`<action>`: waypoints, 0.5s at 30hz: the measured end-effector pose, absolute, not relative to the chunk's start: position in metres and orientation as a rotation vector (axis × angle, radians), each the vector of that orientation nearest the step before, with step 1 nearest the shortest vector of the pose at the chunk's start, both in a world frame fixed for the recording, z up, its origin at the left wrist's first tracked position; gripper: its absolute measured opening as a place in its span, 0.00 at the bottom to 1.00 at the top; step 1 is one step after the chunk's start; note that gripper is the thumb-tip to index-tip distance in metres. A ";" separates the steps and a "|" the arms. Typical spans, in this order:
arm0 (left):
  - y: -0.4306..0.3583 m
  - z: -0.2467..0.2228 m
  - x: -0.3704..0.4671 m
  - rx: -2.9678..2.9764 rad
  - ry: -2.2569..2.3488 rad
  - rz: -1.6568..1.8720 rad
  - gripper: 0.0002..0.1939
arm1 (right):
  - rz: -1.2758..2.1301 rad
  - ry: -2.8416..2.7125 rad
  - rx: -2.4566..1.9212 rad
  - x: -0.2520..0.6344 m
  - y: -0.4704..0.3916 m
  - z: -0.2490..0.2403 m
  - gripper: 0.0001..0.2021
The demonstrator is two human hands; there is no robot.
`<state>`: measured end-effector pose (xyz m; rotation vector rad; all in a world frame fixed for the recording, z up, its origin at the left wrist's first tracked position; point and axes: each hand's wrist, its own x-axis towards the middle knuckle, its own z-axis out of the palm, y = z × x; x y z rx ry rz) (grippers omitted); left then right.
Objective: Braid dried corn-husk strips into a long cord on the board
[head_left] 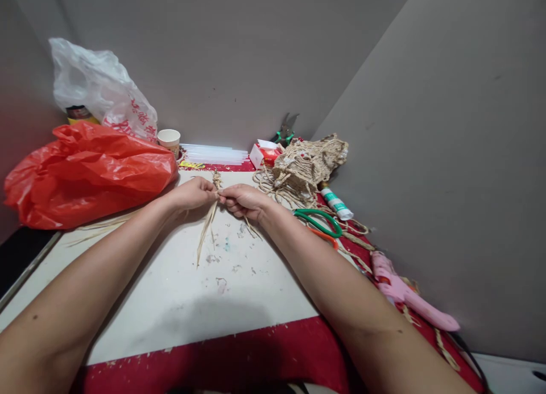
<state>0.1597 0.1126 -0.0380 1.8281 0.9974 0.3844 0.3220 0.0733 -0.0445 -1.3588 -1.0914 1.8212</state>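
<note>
Both my hands meet over the far middle of a white board [170,303], fingertips nearly touching. Between them runs a braid of pale dried straw [217,179], its knotted end pointing away from me. Loose straw strands [206,232] hang from it toward me. My left hand [196,193] pinches the braid from the left. Closed fingers of my right hand [244,200] grip it from the right, and a few strands trail out below that hand. The exact hold of the fingertips is too small to make out.
To the left lie a red plastic bag [94,175] and a clear bag [102,87], beside a paper cup [169,139]. Glue sticks [213,154] line the back. At right are a twine bundle [313,166], pruning shears [286,129], green-handled scissors [318,216] and a pink glue gun [409,297].
</note>
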 end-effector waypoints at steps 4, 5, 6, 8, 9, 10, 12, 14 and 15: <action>0.114 -0.033 0.157 2.053 1.076 0.376 0.09 | 1.739 -1.056 -1.420 0.315 0.070 -0.044 0.10; 0.113 -0.031 0.158 2.135 1.117 0.384 0.09 | 1.728 -1.047 -1.424 0.313 0.070 -0.044 0.10; 0.111 -0.030 0.160 2.220 1.161 0.388 0.10 | 1.720 -1.035 -1.422 0.312 0.070 -0.045 0.10; 0.103 -0.028 0.165 2.373 1.252 0.370 0.10 | 1.720 -0.983 -1.406 0.310 0.070 -0.047 0.10; 0.098 -0.028 0.168 2.436 1.301 0.351 0.10 | 1.729 -0.950 -1.399 0.309 0.070 -0.048 0.11; 0.092 -0.027 0.171 2.484 1.345 0.329 0.10 | 1.744 -0.916 -1.394 0.309 0.071 -0.049 0.13; 0.081 -0.029 0.176 2.505 1.409 0.306 0.08 | 1.778 -0.870 -1.386 0.308 0.071 -0.051 0.16; 0.071 -0.033 0.181 2.436 1.405 0.332 0.04 | 1.796 -0.858 -1.378 0.308 0.072 -0.052 0.17; 0.068 -0.035 0.183 2.391 1.384 0.364 0.02 | 1.793 -0.850 -1.374 0.308 0.072 -0.053 0.18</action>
